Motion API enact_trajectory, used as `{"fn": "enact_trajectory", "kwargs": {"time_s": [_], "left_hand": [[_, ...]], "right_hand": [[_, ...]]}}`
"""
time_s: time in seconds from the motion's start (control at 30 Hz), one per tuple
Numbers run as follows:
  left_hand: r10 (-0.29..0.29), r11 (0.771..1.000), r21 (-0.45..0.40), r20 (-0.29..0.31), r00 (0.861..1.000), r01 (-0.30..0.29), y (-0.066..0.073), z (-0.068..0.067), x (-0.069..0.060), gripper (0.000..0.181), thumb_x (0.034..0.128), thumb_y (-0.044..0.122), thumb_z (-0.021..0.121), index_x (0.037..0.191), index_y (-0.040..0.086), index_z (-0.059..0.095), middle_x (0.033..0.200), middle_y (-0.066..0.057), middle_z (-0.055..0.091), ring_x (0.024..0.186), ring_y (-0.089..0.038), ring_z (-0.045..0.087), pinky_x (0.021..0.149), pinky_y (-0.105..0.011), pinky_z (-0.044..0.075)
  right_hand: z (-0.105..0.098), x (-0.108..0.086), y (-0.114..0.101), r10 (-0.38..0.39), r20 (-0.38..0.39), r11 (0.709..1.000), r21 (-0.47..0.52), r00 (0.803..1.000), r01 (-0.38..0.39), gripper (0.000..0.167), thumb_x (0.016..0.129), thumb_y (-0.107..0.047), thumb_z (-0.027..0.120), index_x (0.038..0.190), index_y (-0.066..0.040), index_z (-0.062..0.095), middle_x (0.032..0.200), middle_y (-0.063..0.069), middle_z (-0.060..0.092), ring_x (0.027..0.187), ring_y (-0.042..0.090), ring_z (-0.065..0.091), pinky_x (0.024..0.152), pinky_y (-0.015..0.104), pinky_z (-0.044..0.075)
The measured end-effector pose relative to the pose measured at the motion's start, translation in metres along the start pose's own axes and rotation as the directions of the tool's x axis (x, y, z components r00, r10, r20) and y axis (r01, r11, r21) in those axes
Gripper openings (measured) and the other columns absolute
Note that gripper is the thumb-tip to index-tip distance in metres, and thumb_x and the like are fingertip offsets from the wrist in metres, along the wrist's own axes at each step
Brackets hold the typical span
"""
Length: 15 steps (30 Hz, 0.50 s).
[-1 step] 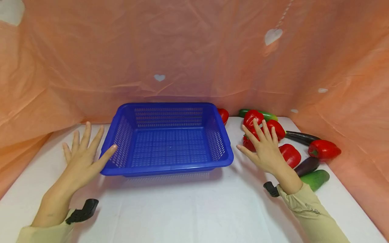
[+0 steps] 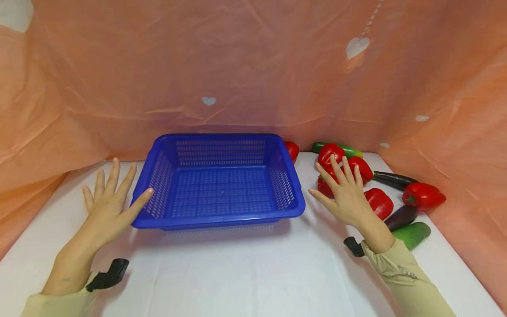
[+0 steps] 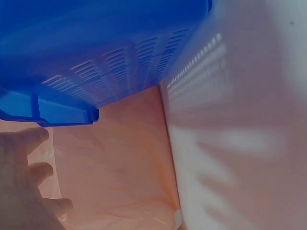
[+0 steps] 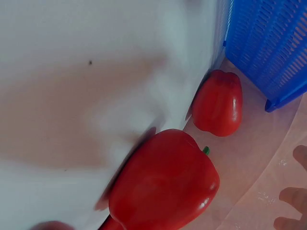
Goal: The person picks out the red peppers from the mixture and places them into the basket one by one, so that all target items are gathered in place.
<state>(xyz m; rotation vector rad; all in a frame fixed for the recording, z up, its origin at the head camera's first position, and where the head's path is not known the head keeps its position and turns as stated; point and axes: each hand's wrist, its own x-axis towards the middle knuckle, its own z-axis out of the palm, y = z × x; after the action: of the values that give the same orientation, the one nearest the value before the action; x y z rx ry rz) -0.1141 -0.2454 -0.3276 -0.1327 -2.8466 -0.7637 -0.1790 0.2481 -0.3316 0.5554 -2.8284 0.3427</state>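
Observation:
A blue plastic basket (image 2: 222, 219) with slotted walls stands on the white table, nothing inside it. My left hand (image 2: 107, 213) is spread at its left side, holding nothing. In the head view the thumb overlaps the rim; I cannot tell whether it touches. My right hand (image 2: 348, 204), fingers also spread and holding nothing, hovers right of the basket, its fingertips in front of several red bell peppers (image 2: 331, 154). In the right wrist view a large red pepper (image 4: 163, 182) lies near, with another pepper (image 4: 218, 103) beyond it by the basket wall (image 4: 268, 52).
At the right edge lie a dark eggplant (image 2: 403, 217), a green cucumber (image 2: 413, 234), a long dark vegetable (image 2: 396, 179) and a red pepper (image 2: 424, 196). A green vegetable with a yellowish tip (image 2: 350, 151) lies at the back. Orange cloth (image 2: 253, 66) hangs behind and at both sides.

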Motion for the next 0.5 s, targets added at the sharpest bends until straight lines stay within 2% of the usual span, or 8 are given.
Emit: {"fn": "enact_trajectory", "kwargs": {"time_s": [0.3,0.5], "left_hand": [[-0.001,1.000,0.010,0.023,1.000,0.001,0.0053,-0.0024,0.0050,0.079,0.0976,0.051,0.042,0.155,0.010,0.006,0.157,-0.017,-0.020,0.138,-0.050,-0.026,0.099,-0.071,-0.026],[0.009,1.000,0.021,0.048,0.999,-0.010,0.0052,0.0005,0.0025,0.083,0.0952,0.052,0.047,0.155,0.009,0.008,0.157,-0.017,-0.020,0.138,-0.050,-0.026,0.099,-0.071,-0.026]], "right_hand": [[-0.0003,0.0041,0.0035,0.057,0.028,0.998,0.000,0.998,-0.057,0.075,0.091,-0.058,0.050,0.151,-0.018,0.030,0.159,0.022,0.009,0.147,0.043,-0.005,0.114,0.064,-0.007],[0.0009,0.0055,0.0030,0.064,0.029,0.997,0.035,0.998,-0.065,0.075,0.091,-0.058,0.050,0.151,-0.018,0.030,0.160,0.020,0.008,0.147,0.042,-0.006,0.114,0.064,-0.006]]}}
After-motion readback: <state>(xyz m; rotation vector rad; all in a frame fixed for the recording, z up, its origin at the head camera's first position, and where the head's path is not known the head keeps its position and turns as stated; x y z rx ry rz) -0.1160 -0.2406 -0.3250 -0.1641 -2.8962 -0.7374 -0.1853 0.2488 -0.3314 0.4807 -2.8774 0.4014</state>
